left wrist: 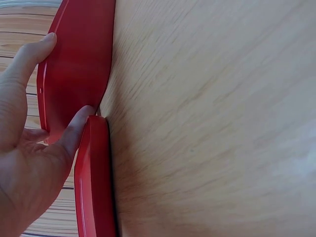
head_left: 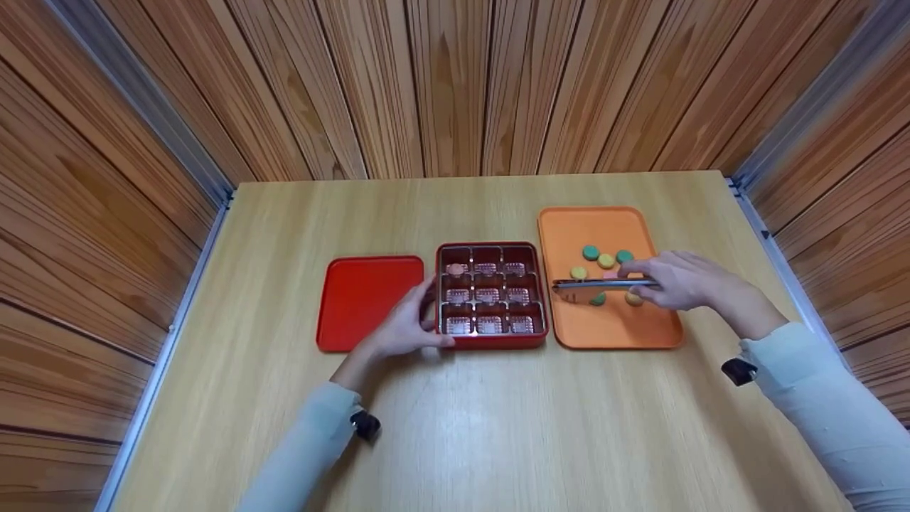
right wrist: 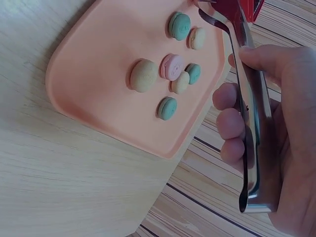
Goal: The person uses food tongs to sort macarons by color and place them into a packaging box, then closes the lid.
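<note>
My left hand [head_left: 409,323] rests against the left side of a red box [head_left: 498,341]. Its thumb touches the front wall near the corner, the other fingers lie along the left wall, fairly straight. The box has a clear divided insert; a pinkish macaron [head_left: 456,269] sits in the back left compartment. Metal tongs [right wrist: 254,128] are gripped in my right hand [head_left: 679,279], pointing left above the orange tray [head_left: 618,331]. Whether the tong tips hold anything, I cannot tell. On the tray lie several macarons, including a green one [right wrist: 179,26], a pink one [right wrist: 172,67] and a yellowish one [right wrist: 143,76].
A red lid [head_left: 359,302] lies left of the box, close to my left fingers. The orange tray stands just right of the box. Wooden panel walls [head_left: 455,85] enclose the back and sides of the table [head_left: 455,427].
</note>
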### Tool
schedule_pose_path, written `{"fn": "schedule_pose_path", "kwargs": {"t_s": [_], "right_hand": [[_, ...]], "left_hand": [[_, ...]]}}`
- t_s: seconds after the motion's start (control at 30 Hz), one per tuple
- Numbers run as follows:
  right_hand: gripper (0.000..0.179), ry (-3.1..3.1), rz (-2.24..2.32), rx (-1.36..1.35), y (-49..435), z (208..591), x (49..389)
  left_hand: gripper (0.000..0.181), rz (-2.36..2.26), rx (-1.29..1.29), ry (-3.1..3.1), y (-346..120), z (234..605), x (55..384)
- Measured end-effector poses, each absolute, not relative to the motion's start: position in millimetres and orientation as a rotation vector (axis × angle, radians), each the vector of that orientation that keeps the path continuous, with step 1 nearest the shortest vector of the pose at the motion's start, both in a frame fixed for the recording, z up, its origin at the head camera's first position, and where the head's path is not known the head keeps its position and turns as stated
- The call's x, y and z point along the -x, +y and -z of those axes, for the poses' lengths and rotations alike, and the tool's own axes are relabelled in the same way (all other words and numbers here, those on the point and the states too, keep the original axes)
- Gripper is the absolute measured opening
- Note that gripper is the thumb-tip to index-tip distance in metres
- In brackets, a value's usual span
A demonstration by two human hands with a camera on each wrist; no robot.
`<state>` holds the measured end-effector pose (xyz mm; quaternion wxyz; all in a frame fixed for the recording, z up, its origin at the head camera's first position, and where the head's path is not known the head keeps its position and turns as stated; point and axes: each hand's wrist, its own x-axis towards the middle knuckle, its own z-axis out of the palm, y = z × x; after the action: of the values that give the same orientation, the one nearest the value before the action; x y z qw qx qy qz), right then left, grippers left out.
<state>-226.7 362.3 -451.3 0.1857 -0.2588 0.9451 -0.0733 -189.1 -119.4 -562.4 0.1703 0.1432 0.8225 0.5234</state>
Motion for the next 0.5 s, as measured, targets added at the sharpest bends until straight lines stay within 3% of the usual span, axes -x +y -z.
{"fn": "schedule_pose_path", "kwargs": {"t_s": [0.5], "right_hand": [[0.033,2.715,0.267,0.730,368,430,232]], "left_hand": [[0.127,-1.484,-0.381,2.335,-119,560,189]]}}
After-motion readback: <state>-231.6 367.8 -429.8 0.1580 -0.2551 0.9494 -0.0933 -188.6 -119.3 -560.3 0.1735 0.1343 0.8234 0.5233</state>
